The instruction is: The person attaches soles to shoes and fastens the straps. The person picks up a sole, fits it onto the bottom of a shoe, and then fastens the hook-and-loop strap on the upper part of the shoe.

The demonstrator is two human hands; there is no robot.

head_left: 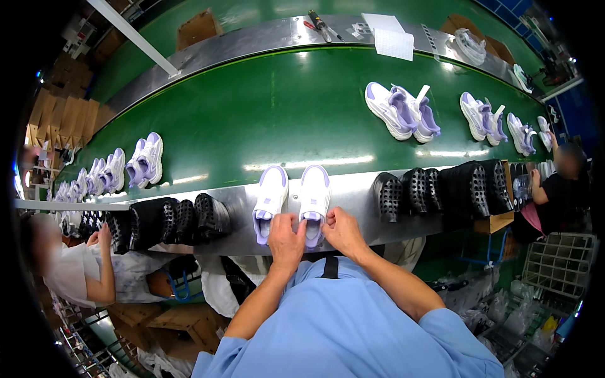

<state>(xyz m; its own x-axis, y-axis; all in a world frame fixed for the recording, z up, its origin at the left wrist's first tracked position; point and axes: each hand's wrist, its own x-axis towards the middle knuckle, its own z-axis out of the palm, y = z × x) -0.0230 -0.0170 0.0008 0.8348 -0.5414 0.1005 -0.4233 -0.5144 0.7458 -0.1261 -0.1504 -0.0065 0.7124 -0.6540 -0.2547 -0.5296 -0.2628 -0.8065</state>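
Note:
Two white sneakers with lilac trim stand side by side on the steel ledge in front of me, toes pointing away: a left sneaker (271, 193) and a right sneaker (314, 192). My left hand (287, 241) is between their heels, fingers bent and closed at the left edge of the right sneaker's opening. On the opposite edge of that opening, my right hand (343, 232) pinches the collar with thumb and fingers. The left sneaker's opening lies just beside my left hand. My fingers cover part of the right sneaker's heel.
Beyond the ledge runs a green conveyor belt (271, 120) with sneaker pairs (403, 112) at right and more (145, 160) at left. Black studded shoe-shaped pieces (416, 191) line the ledge on both sides. Co-workers sit left (82, 271) and right (548, 208). A screwdriver (320, 26) lies on the far rail.

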